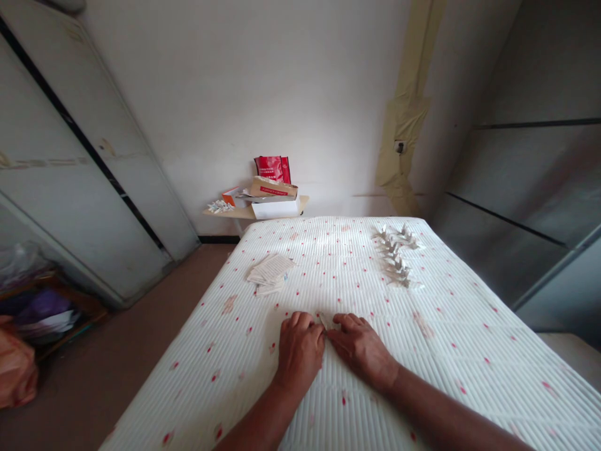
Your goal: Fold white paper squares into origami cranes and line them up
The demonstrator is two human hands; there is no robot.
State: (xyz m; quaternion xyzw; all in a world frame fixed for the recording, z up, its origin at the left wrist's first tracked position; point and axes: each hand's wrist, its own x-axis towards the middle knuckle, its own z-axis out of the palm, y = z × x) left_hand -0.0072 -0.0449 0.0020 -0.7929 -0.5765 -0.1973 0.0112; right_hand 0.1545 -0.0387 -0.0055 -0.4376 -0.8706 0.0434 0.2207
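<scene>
A small piece of folded printed paper (327, 321) lies between my two hands, low over the white quilted cover (357, 401). My left hand (300, 344) is closed, its fingers curled down at the paper's left side. From the right, my right hand (361, 346) pinches the paper with thumb and fingers, and the palm hides part of it. Beyond my left hand rests a loose stack of printed paper pieces (271, 272). Farther off on the right stand several folded paper cranes (394, 254), set out in rows.
Behind the bed's far edge, a small table (244, 213) against the wall carries a white box (275, 208), a red bag (273, 169) and more small paper pieces (220, 206). Pale cabinets (94, 156) flank the left. An orange bag (16, 369) is at lower left.
</scene>
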